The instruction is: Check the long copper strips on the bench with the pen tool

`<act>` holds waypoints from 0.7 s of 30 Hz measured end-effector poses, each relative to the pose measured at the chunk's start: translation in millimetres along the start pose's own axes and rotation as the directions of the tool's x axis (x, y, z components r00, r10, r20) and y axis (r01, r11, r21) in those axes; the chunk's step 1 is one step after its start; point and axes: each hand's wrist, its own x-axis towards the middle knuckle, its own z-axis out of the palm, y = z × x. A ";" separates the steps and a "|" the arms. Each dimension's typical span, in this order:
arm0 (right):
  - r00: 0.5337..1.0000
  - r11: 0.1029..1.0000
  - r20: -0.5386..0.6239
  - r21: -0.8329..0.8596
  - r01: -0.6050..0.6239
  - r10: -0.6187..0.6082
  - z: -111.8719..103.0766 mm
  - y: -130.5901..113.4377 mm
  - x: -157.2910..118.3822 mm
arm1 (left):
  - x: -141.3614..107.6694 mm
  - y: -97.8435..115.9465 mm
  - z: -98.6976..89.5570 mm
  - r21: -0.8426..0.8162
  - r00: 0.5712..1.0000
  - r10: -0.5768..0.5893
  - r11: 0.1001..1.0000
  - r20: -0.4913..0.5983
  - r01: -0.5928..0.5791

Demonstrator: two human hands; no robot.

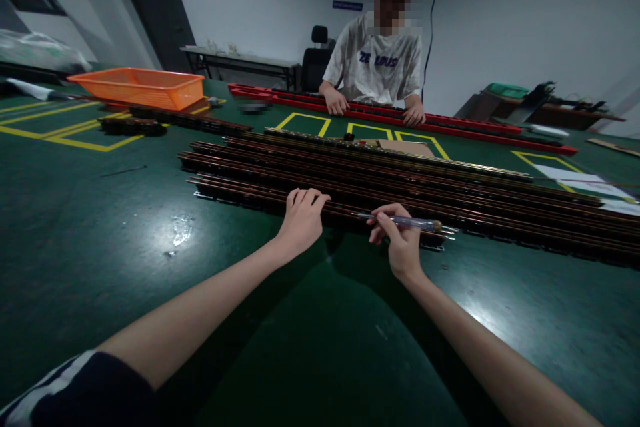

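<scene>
A slim screwdriver with a clear, faintly purple handle and a thin metal shaft [417, 223] is lying across the fingers of the wearer's bare right hand [404, 243], its shaft pointing left over the nearest of several long, dark strips lined with copper-coloured rods [350, 177]. The right hand's grip is closing thumb and fingers on the handle; whether the tip is touching the strip, I cannot tell. The bare left hand [303, 220] is resting with bent fingers at the near strip's edge, left of the tip; whether its grip is pinching anything, I cannot tell. The strips are lying side by side across a glossy green counter [320, 347]. Beyond them, a flat piece of brown cardboard [407, 149] is lying near yellow outlines marked on the surface. At the far left, a shallow orange plastic basket [137, 90] is standing behind a short dark piece [133, 126]. Across the counter, a person in a pale, lettered T-shirt [385, 73] is placing both hands on long red rails [465, 125].
</scene>
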 end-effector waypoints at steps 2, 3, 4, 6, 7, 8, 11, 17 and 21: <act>1.000 1.000 -0.001 0.002 0.001 -0.001 0.2 0.0 0.1 | 0.1 0.1 -0.5 -0.004 1.000 -0.001 1.000 0.007 0.001; 1.000 1.000 0.000 0.001 0.002 -0.002 0.3 0.0 0.2 | 0.1 0.2 -0.8 -0.007 1.000 -0.003 1.000 0.011 0.003; 1.000 1.000 0.001 0.001 0.002 -0.002 0.4 0.2 0.2 | 0.1 0.3 -1.2 -0.011 1.000 -0.005 1.000 0.016 0.005; 1.000 1.000 0.004 0.001 0.001 -0.001 0.5 0.5 0.4 | 0.0 0.6 -1.9 -0.020 1.000 -0.013 1.000 0.025 0.014; 1.000 1.000 0.004 0.002 0.001 -0.001 0.6 0.8 0.5 | 0.0 0.7 -2.2 -0.024 0.999 -0.017 1.000 0.030 0.017; 1.000 1.000 0.004 0.003 0.001 -0.001 0.5 1.0 0.5 | 0.0 0.8 -2.4 -0.027 0.999 -0.018 0.999 0.034 0.019; 1.000 1.000 0.006 0.009 0.002 -0.002 0.1 1.5 0.4 | 0.1 0.9 -2.4 -0.029 0.999 -0.019 0.999 0.039 0.020; 1.000 1.000 0.011 0.012 0.011 -0.011 -0.4 1.3 -0.1 | 0.5 0.5 -1.8 -0.033 0.999 -0.021 0.999 0.038 0.022; 1.000 1.000 0.009 0.015 0.009 -0.009 0.2 1.7 0.5 | 0.4 0.7 -2.2 -0.035 0.999 -0.023 0.999 0.040 0.024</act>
